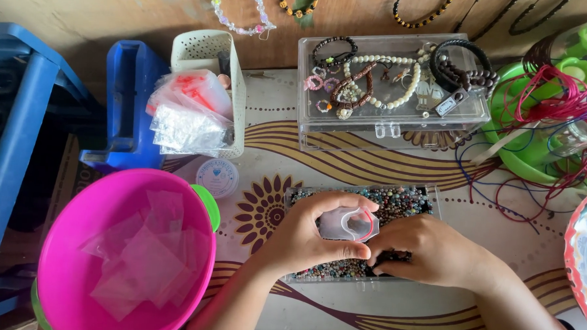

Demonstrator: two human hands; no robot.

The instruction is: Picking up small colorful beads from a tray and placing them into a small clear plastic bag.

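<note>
Hands over bead tray, lower centre
Left hand (303,241) fingers are pinching a small clear plastic bag (349,223); right hand (428,250) fingers are curling together among glossy round beads in the bead tray (404,197).

Left hand (303,235) and right hand (428,250) over flat clear tray of mixed beads (404,199), small clear zip bag (349,223) between them, round pink plastic bowl (72,241) of clear bags to the left, clear lidded plastic box of bracelets (387,126) behind the tray, white perforated basket (206,49) left of that box.

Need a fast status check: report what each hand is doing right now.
Left hand: closed on a small clear bag, holding it open over the bead tray.
Right hand: fingers curled down into the beads; grip cannot be told.
</note>
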